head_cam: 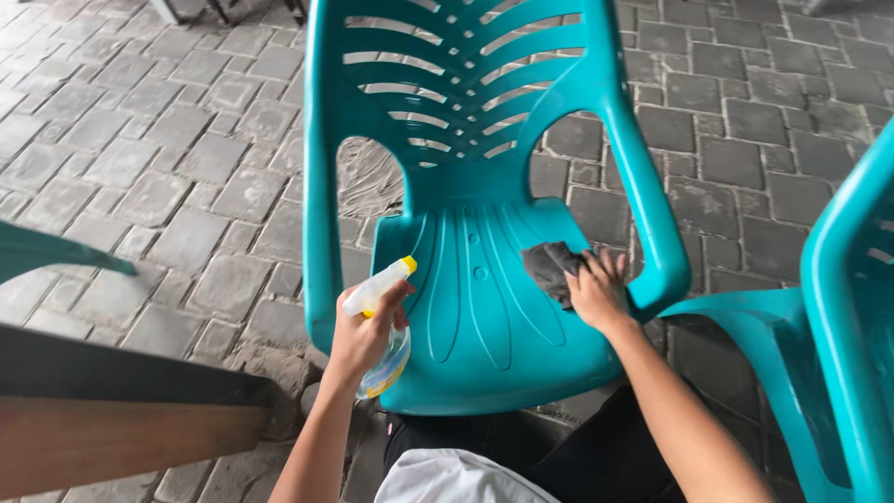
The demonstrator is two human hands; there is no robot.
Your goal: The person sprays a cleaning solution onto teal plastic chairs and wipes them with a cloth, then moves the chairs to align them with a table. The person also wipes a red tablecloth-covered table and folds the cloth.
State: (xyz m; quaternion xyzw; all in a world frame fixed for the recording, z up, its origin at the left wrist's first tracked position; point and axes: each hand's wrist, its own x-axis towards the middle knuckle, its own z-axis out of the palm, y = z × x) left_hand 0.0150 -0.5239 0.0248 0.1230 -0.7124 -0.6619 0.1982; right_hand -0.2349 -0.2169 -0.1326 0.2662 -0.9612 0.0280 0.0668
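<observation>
A teal plastic armchair [484,307] stands in front of me on grey paving, its slatted back toward the top of the view. My left hand [365,331] grips a clear spray bottle [377,289] with a white head and yellow nozzle tip, held at the seat's front left edge. My right hand [601,293] presses a dark grey cloth [551,265] onto the right side of the seat, close to the armrest. The bottle's lower body is partly hidden behind my left hand.
A second teal chair [838,307] stands close on the right. A brown wooden tabletop edge [112,428] juts in at the lower left, with another teal edge [56,251] above it. Grey paving stones [186,168] surround the chairs. My dark-clothed legs are below the seat.
</observation>
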